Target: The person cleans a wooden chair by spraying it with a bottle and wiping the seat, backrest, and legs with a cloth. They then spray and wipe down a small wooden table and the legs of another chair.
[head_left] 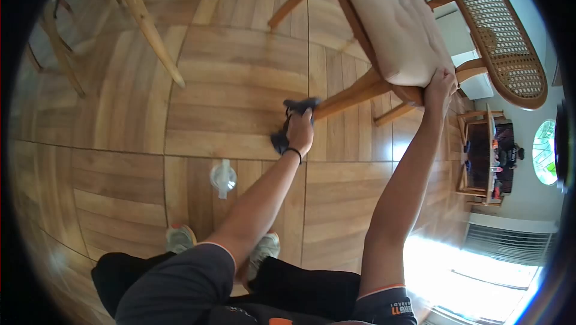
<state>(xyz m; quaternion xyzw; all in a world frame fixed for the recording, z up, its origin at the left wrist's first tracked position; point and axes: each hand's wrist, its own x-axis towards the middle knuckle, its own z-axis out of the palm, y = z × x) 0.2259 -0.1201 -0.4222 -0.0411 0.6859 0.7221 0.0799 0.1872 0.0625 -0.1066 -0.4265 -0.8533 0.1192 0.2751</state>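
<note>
Clasping the tilted chair [396,19] by its seat [414,49] with your right hand [441,88], you hold a dark cloth [279,142] pinched in your left hand [301,133] at the end of one chair leg [354,98], while a clear container [223,178] is on the wooden floor [234,67].

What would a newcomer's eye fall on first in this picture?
The tilted wooden chair with beige padded seat and cane back fills the upper right, the right hand gripping its seat corner. Mid-picture, the left hand holds a dark grey cloth at one chair leg. Below left, a clear, round container sits on the brown, wood-grained floor.
</note>
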